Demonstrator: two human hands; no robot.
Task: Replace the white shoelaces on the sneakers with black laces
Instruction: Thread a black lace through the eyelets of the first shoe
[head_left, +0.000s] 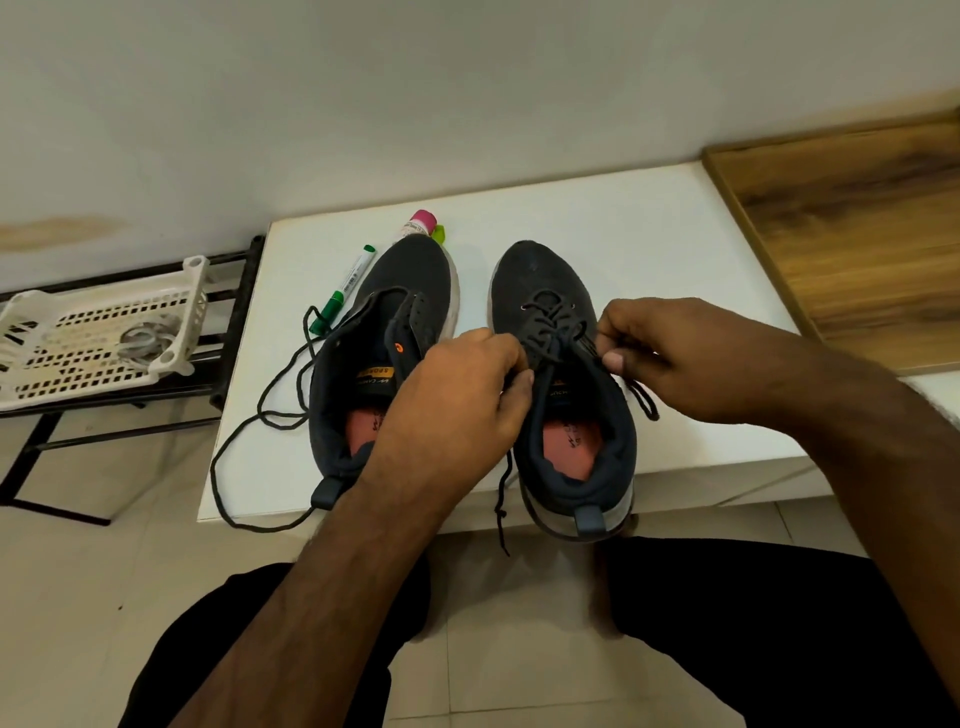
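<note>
White basket (78, 332) at 9 o'clock, white laces (143, 340) inside. Loose black lace (270, 410) beside unlaced left sneaker (384, 332). Left hand (457, 395) and right hand (670, 353) each pinch lace ends on laced right sneaker (561, 374), 1 o'clock of centre.

Two dark sneakers side by side, toes fwd, right sneaker (563, 374) black-laced, left sneaker (379, 358) apparently unlaced, loose black lace (270, 415) beside it

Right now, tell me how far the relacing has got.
Done: white laces lie in the basket; the right sneaker is threaded with black lace. In hand: the left hand and right hand pinch that lace near its top eyelets. Left: the left sneaker is unlaced, loose black lace beside it.
</note>
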